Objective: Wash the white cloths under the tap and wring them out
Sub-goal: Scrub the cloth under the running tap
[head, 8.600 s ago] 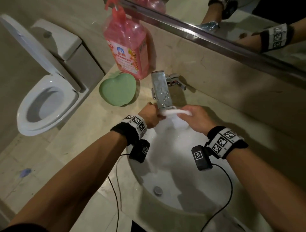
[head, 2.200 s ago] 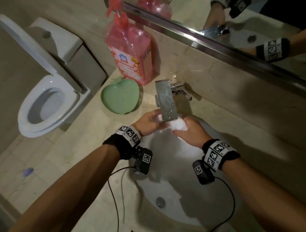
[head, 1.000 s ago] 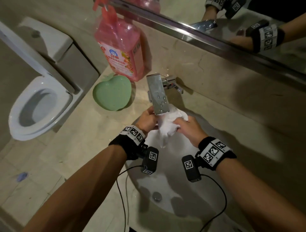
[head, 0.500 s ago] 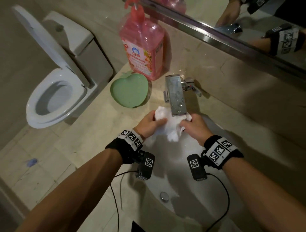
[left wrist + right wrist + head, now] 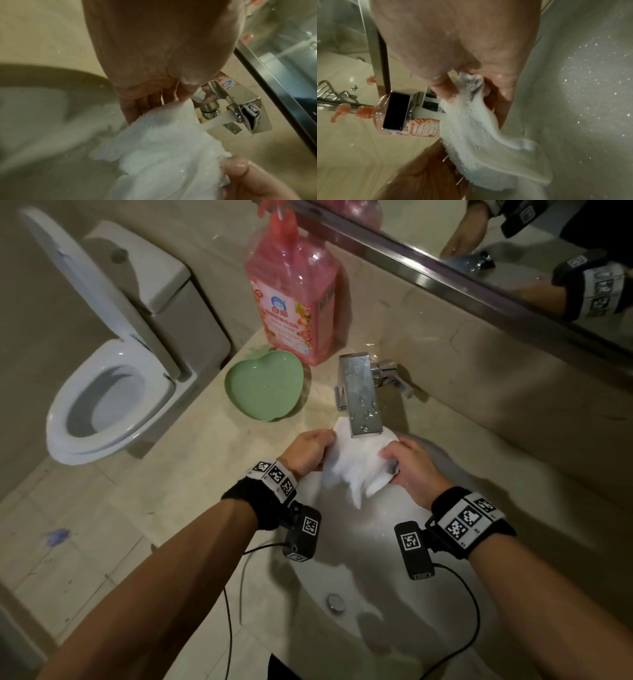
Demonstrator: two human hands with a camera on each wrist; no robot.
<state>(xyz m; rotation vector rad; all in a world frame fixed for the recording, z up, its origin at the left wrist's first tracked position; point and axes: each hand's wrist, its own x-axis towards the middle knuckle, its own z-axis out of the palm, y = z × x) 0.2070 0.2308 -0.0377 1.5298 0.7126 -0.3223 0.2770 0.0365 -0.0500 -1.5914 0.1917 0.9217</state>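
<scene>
A wet white cloth point(image 5: 356, 463) hangs spread between both hands under the chrome tap point(image 5: 361, 402), over the white sink point(image 5: 394, 594). My left hand point(image 5: 308, 453) grips the cloth's left edge, and in the left wrist view its fingers point(image 5: 145, 102) curl round the cloth point(image 5: 163, 146). My right hand point(image 5: 407, 465) pinches the right edge; the right wrist view has its fingers point(image 5: 447, 89) bunching the cloth point(image 5: 479, 135). Water point(image 5: 216, 122) runs from the spout onto the cloth. The cloth's lower corners dangle into the basin.
A pink soap pump bottle point(image 5: 294, 299) and a green heart-shaped dish point(image 5: 265, 386) stand on the beige counter left of the tap. A white toilet point(image 5: 113, 392) with its lid up is at far left. A mirror point(image 5: 513, 251) runs along the back wall. The sink drain point(image 5: 335, 602) sits low.
The cloth went from a tight wad under the spout to being pulled open between the hands, which have moved apart; it now hangs wider under the running water.
</scene>
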